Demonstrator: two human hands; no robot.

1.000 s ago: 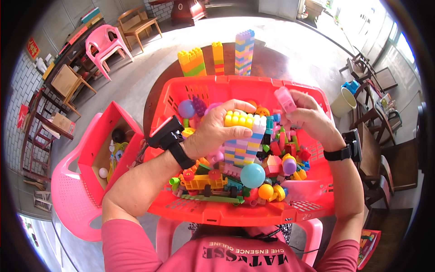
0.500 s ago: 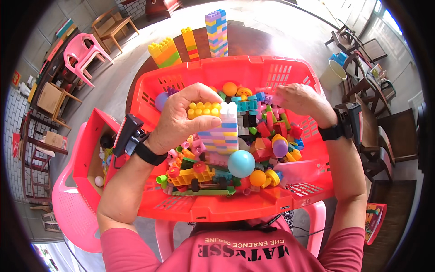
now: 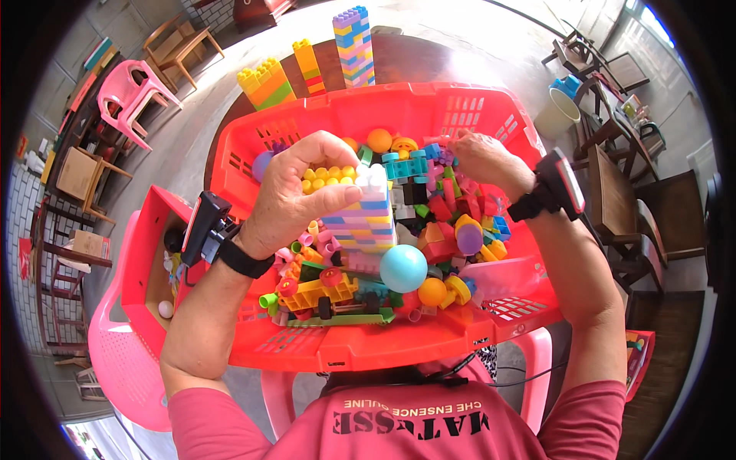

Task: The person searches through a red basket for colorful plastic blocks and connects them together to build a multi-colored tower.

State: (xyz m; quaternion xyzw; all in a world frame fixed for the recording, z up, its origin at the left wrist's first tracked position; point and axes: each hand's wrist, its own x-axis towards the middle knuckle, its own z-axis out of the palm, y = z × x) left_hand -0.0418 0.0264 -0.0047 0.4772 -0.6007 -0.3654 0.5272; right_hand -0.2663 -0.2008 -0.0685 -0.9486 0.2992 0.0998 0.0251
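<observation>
My left hand (image 3: 285,193) grips a tall tower of plastic building blocks (image 3: 359,222), thumb on the near side and fingers behind. The tower stands upright in the red basket (image 3: 368,355), with yellow and white studs on top and blue, lilac and yellow layers below. At the basket's far right, my right hand (image 3: 491,161) is over the loose toys with its fingers drawn together; whatever is between the fingertips is too small to make out. Close by lie a teal block piece (image 3: 406,165) and small purple and pink blocks. A light blue ball (image 3: 403,268) rests against the tower's foot.
Beyond the basket, a taller block tower (image 3: 354,46), a narrow yellow-red stack (image 3: 308,67) and a yellow-green stack (image 3: 267,83) stand on a round brown table (image 3: 414,65). A red box (image 3: 146,261) sits on a pink chair (image 3: 115,337) to my left.
My right hand has moved slightly left, its fingers drawn in above the blocks. My left hand keeps its grip on the tower. The whole view has shifted a little.
</observation>
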